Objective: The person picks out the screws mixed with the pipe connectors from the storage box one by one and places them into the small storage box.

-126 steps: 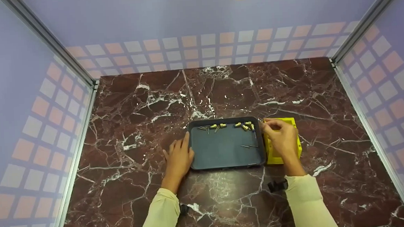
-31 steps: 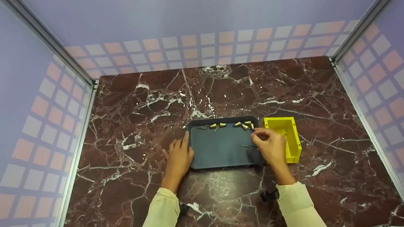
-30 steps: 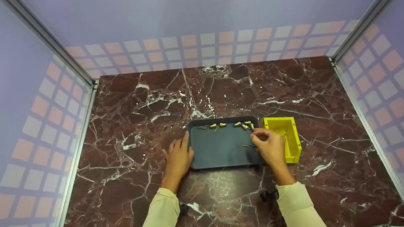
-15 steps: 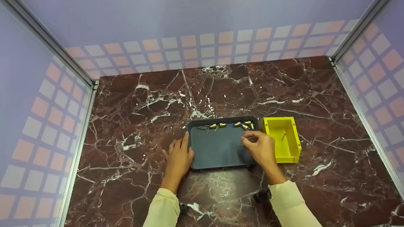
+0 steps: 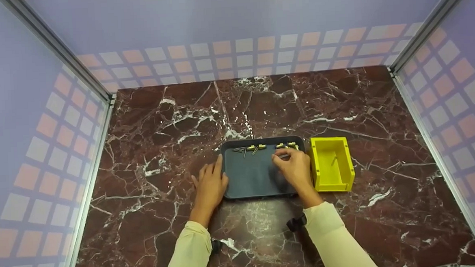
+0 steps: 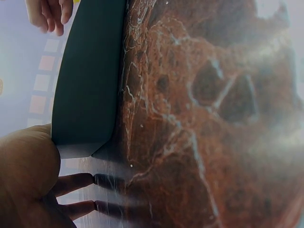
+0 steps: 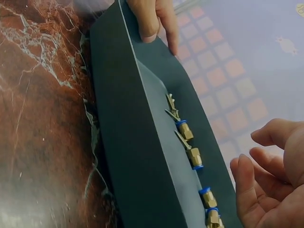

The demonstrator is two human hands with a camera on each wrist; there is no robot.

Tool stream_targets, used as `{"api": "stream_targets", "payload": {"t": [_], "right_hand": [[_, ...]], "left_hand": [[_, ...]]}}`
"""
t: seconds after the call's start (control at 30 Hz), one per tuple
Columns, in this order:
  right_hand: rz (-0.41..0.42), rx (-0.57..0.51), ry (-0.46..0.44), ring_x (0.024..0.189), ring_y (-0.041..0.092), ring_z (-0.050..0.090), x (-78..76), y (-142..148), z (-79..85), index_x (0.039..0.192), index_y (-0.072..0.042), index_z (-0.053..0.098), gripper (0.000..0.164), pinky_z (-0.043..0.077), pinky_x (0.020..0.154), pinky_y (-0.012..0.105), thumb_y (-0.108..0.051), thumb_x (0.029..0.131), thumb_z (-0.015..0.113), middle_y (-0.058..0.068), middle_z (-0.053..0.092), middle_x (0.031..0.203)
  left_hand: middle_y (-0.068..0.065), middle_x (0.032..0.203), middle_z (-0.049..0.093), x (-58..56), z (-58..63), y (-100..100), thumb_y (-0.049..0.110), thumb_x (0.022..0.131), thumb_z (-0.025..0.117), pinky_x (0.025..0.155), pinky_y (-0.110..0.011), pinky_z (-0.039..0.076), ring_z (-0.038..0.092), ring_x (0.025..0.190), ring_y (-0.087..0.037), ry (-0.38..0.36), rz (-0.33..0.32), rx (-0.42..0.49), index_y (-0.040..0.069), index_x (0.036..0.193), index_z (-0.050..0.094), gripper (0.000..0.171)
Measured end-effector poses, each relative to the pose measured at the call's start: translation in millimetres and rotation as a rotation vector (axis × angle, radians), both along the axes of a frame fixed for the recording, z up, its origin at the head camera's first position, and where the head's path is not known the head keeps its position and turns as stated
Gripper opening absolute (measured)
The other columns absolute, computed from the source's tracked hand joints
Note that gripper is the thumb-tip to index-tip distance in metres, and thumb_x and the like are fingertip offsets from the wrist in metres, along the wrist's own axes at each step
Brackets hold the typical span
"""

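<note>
A dark grey tray lies on the marble-patterned surface. My left hand rests against its left end, fingers spread and straight and the thumb at the rim. Over the tray's right half is my right hand, its thumb and fingertips drawn together on a thin screw that is mostly hidden. Several small screws lie at the tray's back left. Beside them sit two brass fittings with blue collars. More such fittings lie at the back right, partly behind the right hand.
Right of the tray stands a yellow bin with a single small screw visible inside. Pale panels with printed squares enclose the back and both sides. Metal frame posts run along the corners.
My right hand has gone from the yellow bin to the tray's right side, then farther left over the tray, uncovering the bin. The left hand and tray stay in place.
</note>
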State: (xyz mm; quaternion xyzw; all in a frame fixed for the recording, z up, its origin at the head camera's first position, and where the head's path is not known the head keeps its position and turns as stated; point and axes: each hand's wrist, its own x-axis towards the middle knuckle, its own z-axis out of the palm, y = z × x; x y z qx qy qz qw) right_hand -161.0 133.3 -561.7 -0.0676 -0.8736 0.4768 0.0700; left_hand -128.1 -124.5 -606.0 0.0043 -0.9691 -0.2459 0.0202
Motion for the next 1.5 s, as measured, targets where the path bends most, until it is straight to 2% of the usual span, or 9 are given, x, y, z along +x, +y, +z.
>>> {"api": "stream_targets", "payload": {"t": [0.2, 0.5, 0.93, 1.2, 1.3, 1.5], "right_hand": [[-0.008, 0.000, -0.001, 0.049, 0.007, 0.066, -6.7, -3, -7.0, 0.096, -0.008, 0.082, 0.019, 0.053, 0.048, 0.024, -0.022, 0.084, 0.080, 0.007, 0.078, 0.075], [-0.018, -0.009, -0.015, 0.046, 0.007, 0.064, -15.2, -8, -13.6, 0.089, -0.011, 0.082, 0.012, 0.051, 0.046, 0.023, -0.021, 0.083, 0.079, 0.007, 0.077, 0.071], [0.006, 0.020, -0.055, 0.042, 0.007, 0.063, -23.0, -16, -23.7, 0.090, -0.012, 0.081, 0.012, 0.051, 0.044, 0.024, -0.021, 0.082, 0.080, 0.005, 0.075, 0.065], [0.009, 0.019, -0.062, 0.043, 0.008, 0.063, -27.5, -22, -25.4, 0.092, -0.011, 0.081, 0.014, 0.051, 0.043, 0.025, -0.022, 0.082, 0.079, 0.006, 0.076, 0.070], [0.006, 0.040, -0.052, 0.046, 0.012, 0.065, -29.5, -25, -26.2, 0.092, -0.011, 0.082, 0.015, 0.053, 0.046, 0.027, -0.021, 0.082, 0.079, 0.007, 0.078, 0.076], [-0.012, 0.093, -0.034, 0.064, 0.022, 0.072, -33.4, -30, -30.0, 0.090, -0.012, 0.082, 0.013, 0.059, 0.067, 0.035, -0.021, 0.081, 0.081, 0.007, 0.079, 0.086]], "left_hand": [[-0.011, 0.144, 0.058, -0.9, 0.9, 0, 0.025, 0.102, 0.056, 0.111, -0.080, 0.021, 0.042, 0.145, -0.039, -0.017, 0.003, 0.016, 0.026, 0.160, 0.037, 0.061], [-0.011, 0.144, 0.058, -0.8, -0.8, -1, 0.026, 0.102, 0.055, 0.112, -0.080, 0.021, 0.042, 0.144, -0.039, -0.022, 0.005, 0.017, 0.027, 0.160, 0.037, 0.061], [-0.011, 0.143, 0.059, 0.4, -2.0, -1, 0.025, 0.102, 0.057, 0.109, -0.082, 0.022, 0.044, 0.143, -0.040, 0.005, -0.006, 0.024, 0.025, 0.159, 0.039, 0.060], [-0.010, 0.143, 0.059, -0.7, -0.1, -1, 0.026, 0.102, 0.057, 0.111, -0.082, 0.021, 0.043, 0.144, -0.039, -0.003, 0.003, 0.024, 0.026, 0.159, 0.038, 0.061], [-0.010, 0.143, 0.059, -0.7, 0.1, -1, 0.026, 0.102, 0.057, 0.111, -0.081, 0.020, 0.043, 0.144, -0.039, -0.006, 0.004, 0.023, 0.026, 0.160, 0.038, 0.061], [-0.009, 0.143, 0.059, -0.2, -0.9, -1, 0.027, 0.102, 0.055, 0.111, -0.081, 0.021, 0.043, 0.144, -0.038, -0.019, 0.001, 0.009, 0.027, 0.160, 0.036, 0.061]]}}
